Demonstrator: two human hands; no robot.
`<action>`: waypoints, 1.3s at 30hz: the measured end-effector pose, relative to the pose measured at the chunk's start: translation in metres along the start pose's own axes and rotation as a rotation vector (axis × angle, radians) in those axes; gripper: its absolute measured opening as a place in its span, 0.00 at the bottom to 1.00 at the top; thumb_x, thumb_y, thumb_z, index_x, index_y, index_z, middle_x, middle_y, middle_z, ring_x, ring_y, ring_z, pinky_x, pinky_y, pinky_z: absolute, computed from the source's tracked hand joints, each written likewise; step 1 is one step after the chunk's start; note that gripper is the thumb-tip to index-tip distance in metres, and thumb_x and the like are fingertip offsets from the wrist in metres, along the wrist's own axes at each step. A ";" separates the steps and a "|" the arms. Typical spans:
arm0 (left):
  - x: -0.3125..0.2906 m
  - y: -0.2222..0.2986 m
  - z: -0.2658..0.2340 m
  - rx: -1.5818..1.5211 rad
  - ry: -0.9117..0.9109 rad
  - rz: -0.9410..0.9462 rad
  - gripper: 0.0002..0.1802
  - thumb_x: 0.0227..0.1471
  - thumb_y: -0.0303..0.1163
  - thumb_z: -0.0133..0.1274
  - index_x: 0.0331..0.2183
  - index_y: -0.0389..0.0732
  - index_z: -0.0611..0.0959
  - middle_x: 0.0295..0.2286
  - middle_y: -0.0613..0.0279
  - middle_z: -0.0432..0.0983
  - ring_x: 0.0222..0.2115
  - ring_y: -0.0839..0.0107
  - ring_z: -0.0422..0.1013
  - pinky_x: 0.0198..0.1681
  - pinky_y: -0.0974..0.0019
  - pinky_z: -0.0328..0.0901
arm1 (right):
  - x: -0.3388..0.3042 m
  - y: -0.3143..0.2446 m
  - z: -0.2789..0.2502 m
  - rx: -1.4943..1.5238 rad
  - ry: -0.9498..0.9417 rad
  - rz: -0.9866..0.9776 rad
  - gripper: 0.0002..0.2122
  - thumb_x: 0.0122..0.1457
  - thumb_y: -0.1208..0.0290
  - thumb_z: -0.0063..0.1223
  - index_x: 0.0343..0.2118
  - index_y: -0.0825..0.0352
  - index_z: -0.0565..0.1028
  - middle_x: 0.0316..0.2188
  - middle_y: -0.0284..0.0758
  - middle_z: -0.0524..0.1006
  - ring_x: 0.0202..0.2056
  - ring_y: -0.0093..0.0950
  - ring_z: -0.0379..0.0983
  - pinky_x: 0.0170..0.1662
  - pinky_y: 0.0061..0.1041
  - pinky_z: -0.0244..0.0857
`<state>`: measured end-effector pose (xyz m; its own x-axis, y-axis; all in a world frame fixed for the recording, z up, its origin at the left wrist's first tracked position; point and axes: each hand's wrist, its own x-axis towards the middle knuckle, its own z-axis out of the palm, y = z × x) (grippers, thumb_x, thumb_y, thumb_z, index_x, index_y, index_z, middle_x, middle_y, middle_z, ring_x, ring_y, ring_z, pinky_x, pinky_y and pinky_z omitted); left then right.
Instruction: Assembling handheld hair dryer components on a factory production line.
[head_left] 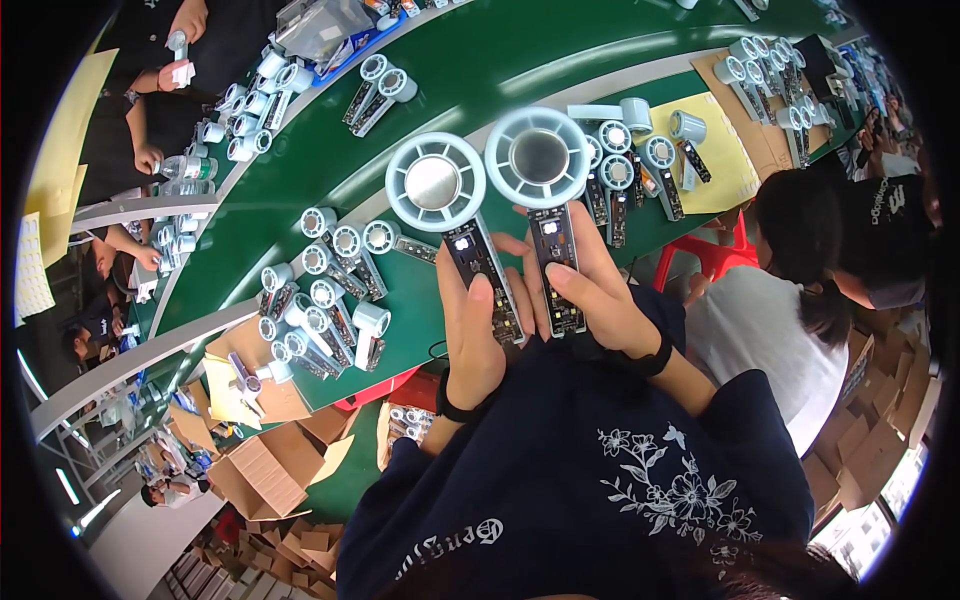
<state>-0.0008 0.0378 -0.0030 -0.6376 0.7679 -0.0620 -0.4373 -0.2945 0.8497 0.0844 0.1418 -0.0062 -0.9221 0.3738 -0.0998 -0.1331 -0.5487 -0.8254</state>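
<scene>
My left hand is closed round the handle of a small handheld fan, thumb along its exposed circuit board. A second handheld fan is gripped the same way in my right hand. Both fans stand upright side by side, their pale blue round heads close together and silver discs in the centres. On each dark board small lights glow white near the top and yellowish near the bottom. The handles have no front cover. My fingers behind the handles are mostly hidden.
Several unfinished fans lie grouped on the green table to the left, others on the right by a yellow sheet. A person in grey sits at right near a red stool. An open carton is at lower left.
</scene>
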 end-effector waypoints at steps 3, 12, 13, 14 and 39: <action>0.000 -0.002 -0.002 0.008 -0.017 0.000 0.28 0.58 0.40 0.38 0.51 0.32 0.51 0.41 0.48 0.63 0.17 0.73 0.64 0.14 0.72 0.61 | 0.001 0.004 0.001 -0.046 0.057 -0.062 0.30 0.58 0.60 0.43 0.57 0.74 0.50 0.35 0.36 0.69 0.22 0.18 0.65 0.31 0.13 0.60; -0.002 -0.005 -0.007 0.043 0.023 0.007 0.25 0.59 0.41 0.38 0.49 0.32 0.53 0.39 0.49 0.64 0.16 0.72 0.65 0.14 0.73 0.60 | 0.004 0.008 0.006 0.039 0.052 -0.083 0.28 0.58 0.58 0.42 0.55 0.75 0.52 0.28 0.37 0.67 0.14 0.23 0.63 0.19 0.17 0.59; -0.002 -0.006 -0.007 0.044 0.026 0.010 0.25 0.59 0.41 0.38 0.49 0.33 0.53 0.38 0.49 0.64 0.16 0.72 0.65 0.14 0.73 0.60 | 0.004 0.008 0.007 0.029 0.069 -0.074 0.28 0.59 0.58 0.41 0.54 0.75 0.52 0.28 0.37 0.67 0.14 0.23 0.63 0.18 0.18 0.59; -0.002 -0.006 -0.007 0.045 0.028 0.010 0.25 0.59 0.41 0.38 0.49 0.33 0.53 0.38 0.49 0.64 0.16 0.72 0.65 0.14 0.73 0.60 | 0.004 0.009 0.007 0.019 0.087 -0.064 0.28 0.59 0.57 0.41 0.54 0.75 0.53 0.27 0.37 0.67 0.14 0.23 0.63 0.18 0.18 0.59; 0.013 -0.028 -0.017 0.060 -0.065 -0.095 0.30 0.56 0.44 0.43 0.51 0.34 0.55 0.33 0.50 0.68 0.17 0.72 0.66 0.22 0.72 0.64 | 0.000 0.019 -0.030 -0.274 0.125 -0.062 0.29 0.52 0.77 0.42 0.57 0.71 0.48 0.43 0.39 0.68 0.39 0.25 0.67 0.44 0.22 0.61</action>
<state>-0.0075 0.0462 -0.0365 -0.5517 0.8267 -0.1108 -0.4537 -0.1860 0.8715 0.0924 0.1536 -0.0390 -0.8610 0.4990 -0.0985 -0.0690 -0.3065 -0.9494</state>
